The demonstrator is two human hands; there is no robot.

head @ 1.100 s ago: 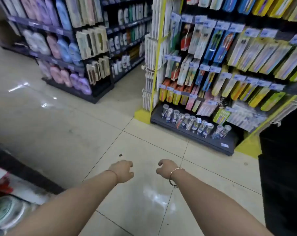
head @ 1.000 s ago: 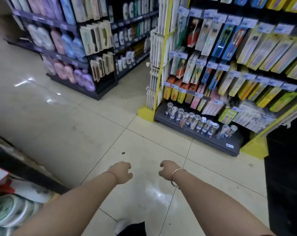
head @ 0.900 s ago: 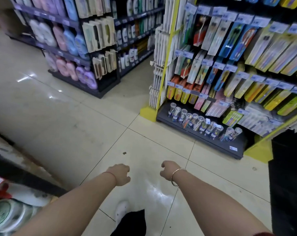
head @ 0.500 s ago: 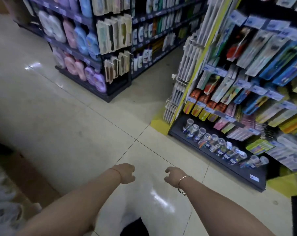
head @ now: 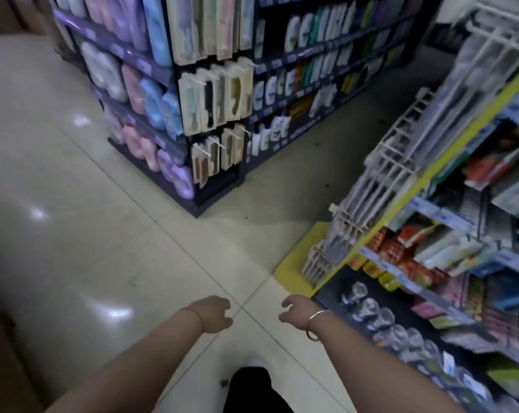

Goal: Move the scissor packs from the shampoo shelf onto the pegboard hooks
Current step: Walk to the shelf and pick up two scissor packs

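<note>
- Compared with half a second back, the view has swung left and moved in. The shampoo shelf (head: pixel 312 64) with its rows of bottles now fills the top middle, and the pegboard rack (head: pixel 425 162) crowds the whole right side, pretty blurred.
- The big pink, blue and purple jugs (head: pixel 139 93) and the comb packs (head: pixel 219 99) on that shelf's end look a lot closer than before.
- Both arms are stretched out front much as they were, over the floor (head: pixel 88 234) tiles.
- Left hand (head: pixel 215 313): fingers loosely curled and a bit spread, holding nothing, touching nothing. There's a thin band (head: pixel 196 317) on the wrist.
- Right hand (head: pixel 294 312): same deal, loosely curled and empty. It hangs just off the near corner of the rack's bottom shelf, where clear cups (head: pixel 371 308) stand in a row. Metal bracelet (head: pixel 315 326) on that wrist.
- Scissor packs: honestly can't pick them out on either shelf, it's too blurry.
- Dark trouser leg (head: pixel 252 391) and a white shoe tip (head: pixel 256 360) show at the bottom edge, between the arms.
</note>
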